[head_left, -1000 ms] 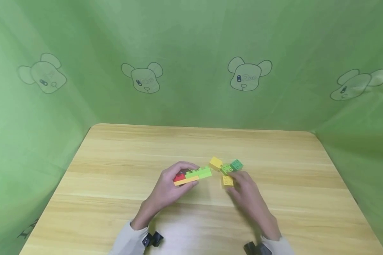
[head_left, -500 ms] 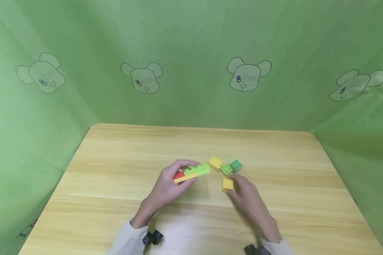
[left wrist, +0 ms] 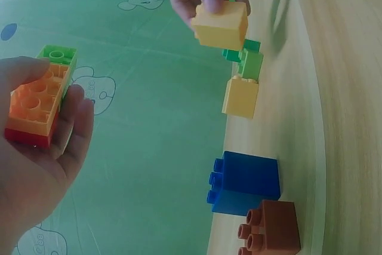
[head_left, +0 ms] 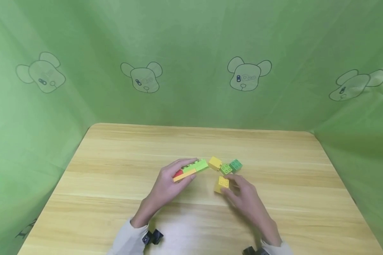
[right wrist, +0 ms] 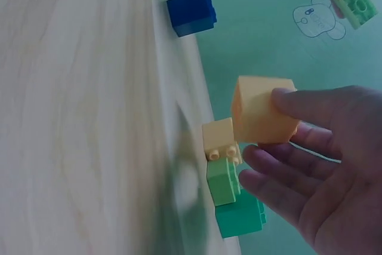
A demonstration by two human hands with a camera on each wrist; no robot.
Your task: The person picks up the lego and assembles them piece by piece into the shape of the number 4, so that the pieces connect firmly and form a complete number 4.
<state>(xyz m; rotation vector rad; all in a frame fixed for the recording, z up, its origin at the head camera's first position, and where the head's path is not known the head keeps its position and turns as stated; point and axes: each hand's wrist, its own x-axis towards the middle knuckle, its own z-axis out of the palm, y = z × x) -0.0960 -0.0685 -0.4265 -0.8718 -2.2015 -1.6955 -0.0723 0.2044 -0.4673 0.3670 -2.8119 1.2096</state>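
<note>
My left hand grips a joined piece of toy building bricks, made of orange-yellow, red and light green ones. The left wrist view has the thumb across the studs of that piece. Between the thumb and fingers of my right hand a yellow brick is pinched, tilted and raised off the table. The right wrist view shows the thumb pressed on one face of this yellow brick. Just behind it lie another yellow brick, a light green brick and a dark green brick, close together.
A blue brick and a brown brick stand on the wooden table, seen in both wrist views. The head view does not show them. A green curtain with bear-head drawings surrounds the table's back and sides.
My right hand has drawn the yellow brick nearer and slightly left, turning it to a slant. My left hand has tipped the joined bricks, their green end now higher in view. The loose bricks stay put.
</note>
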